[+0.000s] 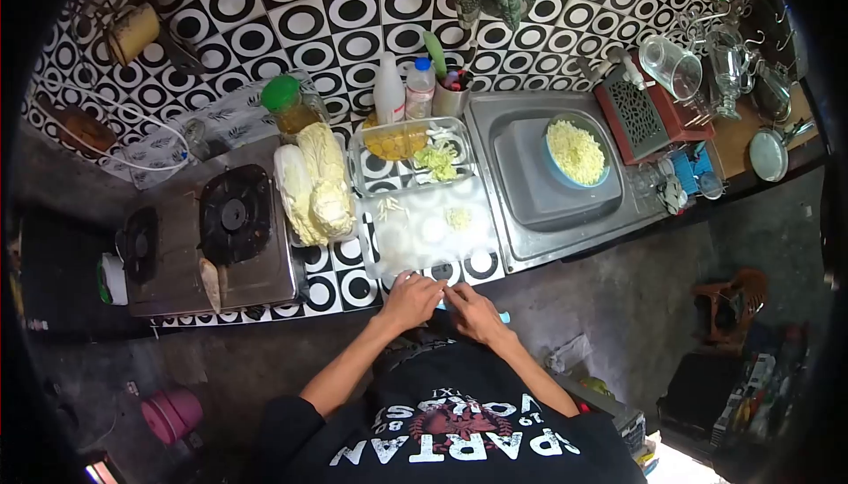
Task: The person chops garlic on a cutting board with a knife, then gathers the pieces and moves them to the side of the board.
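Note:
My left hand (412, 299) is at the counter's front edge, fingers bent and pressed together. Whatever they may pinch is too small to make out. Touching or almost touching it, my right hand (475, 313) is closed around a slim light blue thing (504, 317), which shows on both sides of the hand; its kind is hidden. Just beyond my hands lies a pale translucent cutting board (415, 250). Thin whitish strips (390, 208) are at its left and a small chopped pile (458, 218) at its right.
Behind the board sits a clear divided tray (360, 185) with yellow and pale green pieces. Napa cabbages (315, 185) stand left, beside the gas stove (231, 212). A blue bowl (579, 185) of shredded vegetable rests in the sink (521, 235). Bottles (420, 91) line the wall.

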Demonstrator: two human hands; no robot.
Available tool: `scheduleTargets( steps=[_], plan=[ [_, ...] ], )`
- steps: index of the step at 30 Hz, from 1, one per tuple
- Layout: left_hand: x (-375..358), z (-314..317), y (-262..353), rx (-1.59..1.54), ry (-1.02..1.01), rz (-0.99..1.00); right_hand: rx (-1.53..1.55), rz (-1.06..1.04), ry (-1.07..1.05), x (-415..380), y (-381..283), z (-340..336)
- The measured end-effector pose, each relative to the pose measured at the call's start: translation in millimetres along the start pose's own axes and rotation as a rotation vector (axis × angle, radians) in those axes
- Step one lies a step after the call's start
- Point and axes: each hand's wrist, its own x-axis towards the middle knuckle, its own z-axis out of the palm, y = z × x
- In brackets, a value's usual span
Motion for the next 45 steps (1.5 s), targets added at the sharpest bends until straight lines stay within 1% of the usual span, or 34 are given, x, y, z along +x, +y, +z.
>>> scheduleTargets(
  steps=[2,3,4,5,6,8,9,11,12,14,15,16,18,19,20,22,23,24,26,28,29,30,32,33,34,36,37,38,39,40,41,42,44,45],
  plan=[
    [5.9,-6.5,-5.2,-0.040,0.030,0.031,-0.070,-0.001,-0.012,-4.5,-7.7,-9.8],
    [10.7,-8.0,-9.6,-0.118,-0.002,0.031,-0.118,0.026,0.044,-7.4,-10.2,-14.4],
    [15.3,-9.2,-12.4,-0.197,-0.035,0.031,-0.117,0.031,0.049,-9.3,-8.3,-16.4],
    [19.1,-9.3,-13.6,-0.209,-0.019,0.020,-0.169,0.113,0.082,-12.3,-5.7,-19.0],
    [23.7,-10.1,-18.0,-0.228,-0.069,-0.020,-0.221,0.194,0.116,-15.5,-2.2,-22.7],
    [33.5,-11.7,-23.8,-0.223,-0.054,-0.045,-0.240,0.161,0.139,-23.9,8.5,-29.8],
    [38.5,-17.2,-25.2,-0.215,-0.056,-0.047,-0.211,0.205,0.126,-29.0,13.4,-31.2],
    [47.3,-28.9,-28.1,-0.117,0.027,-0.038,-0.146,0.277,0.120,-37.6,20.5,-33.8],
    [51.7,-30.0,-33.8,-0.093,0.111,-0.042,-0.138,0.273,0.117,-42.8,28.1,-30.3],
    [59.3,-31.1,-44.6,-0.104,0.383,0.008,-0.011,0.348,0.211,-49.3,47.1,-19.1],
    [62.2,-34.3,-48.7,-0.088,0.406,-0.034,0.047,0.397,0.244,-47.5,50.1,-16.2],
    [63.3,-33.8,-49.8,-0.079,0.402,-0.047,0.060,0.393,0.235,-44.4,55.1,-11.5],
    [65.1,-30.4,-53.2,-0.297,0.395,-0.403,0.155,0.490,0.184,-35.1,65.7,-2.4],
    [65.8,-22.9,-59.5,-0.382,0.413,-0.454,0.171,0.489,0.174,-31.5,67.9,2.2],
    [68.1,-17.2,-62.3,-0.370,0.410,-0.463,0.220,0.493,0.150,-25.4,70.8,5.6],
    [76.2,-4.6,-67.5,-0.486,0.394,-0.606,0.279,0.496,0.126,-11.9,75.8,9.5],
    [81.2,3.9,-72.3,-0.477,0.388,-0.612,0.325,0.496,0.124,-7.0,78.3,12.5],
    [87.7,10.7,-74.5,-0.542,0.418,-0.592,0.369,0.497,0.122,-2.8,79.9,13.3],
    [94.2,23.9,-78.8,-0.603,0.440,-0.582,0.373,0.527,0.085,1.0,83.4,13.1],
    [102.7,26.0,-73.1,-0.753,0.445,-0.635,0.450,0.499,0.171,2.8,85.0,14.0],
    [104.2,26.2,-69.5,-0.797,0.415,-0.668,0.469,0.499,0.171,1.0,84.3,13.5],
    [103.1,31.4,-73.0,-0.793,0.411,-0.665,0.472,0.500,0.176,0.5,83.0,11.1],
    [98.9,41.1,-79.8,-0.335,0.431,-0.405,0.433,0.508,0.022,0.4,80.6,9.2],
    [96.7,30.3,-70.1,-0.140,0.406,-0.215,0.436,0.512,0.029,-0.7,80.4,13.3],
    [95.8,26.9,-68.8,-0.142,0.406,-0.204,0.421,0.509,0.033,0.7,83.7,18.6],
    [84.5,23.8,-69.2,0.047,0.400,-0.327,0.403,0.507,0.038,5.4,88.3,27.5],
    [80.0,22.3,-74.9,0.053,0.423,-0.386,0.431,0.531,0.124,8.9,89.0,32.1],
    [75.3,21.9,-80.4,0.048,0.420,-0.388,0.460,0.559,0.207,8.1,88.1,38.3],
    [69.9,18.8,-81.1,0.083,0.409,-0.439,0.460,0.569,0.201,6.7,81.8,38.0],
    [64.6,15.3,-82.6,0.119,0.400,-0.487,0.418,0.553,0.143,7.8,75.9,34.8],
    [59.2,18.7,-91.7,0.080,0.417,-0.466,0.371,0.533,0.093,10.6,71.5,31.5],
    [56.8,16.8,-95.2,0.071,0.419,-0.458,0.361,0.538,0.100,10.3,70.0,35.5],
    [58.0,15.3,-102.2,0.042,0.341,-0.455,0.403,0.548,0.135,9.2,70.4,44.4],
    [59.7,13.6,-102.8,0.059,0.373,-0.403,0.361,0.578,0.150,10.2,64.2,39.6]
  ],
)
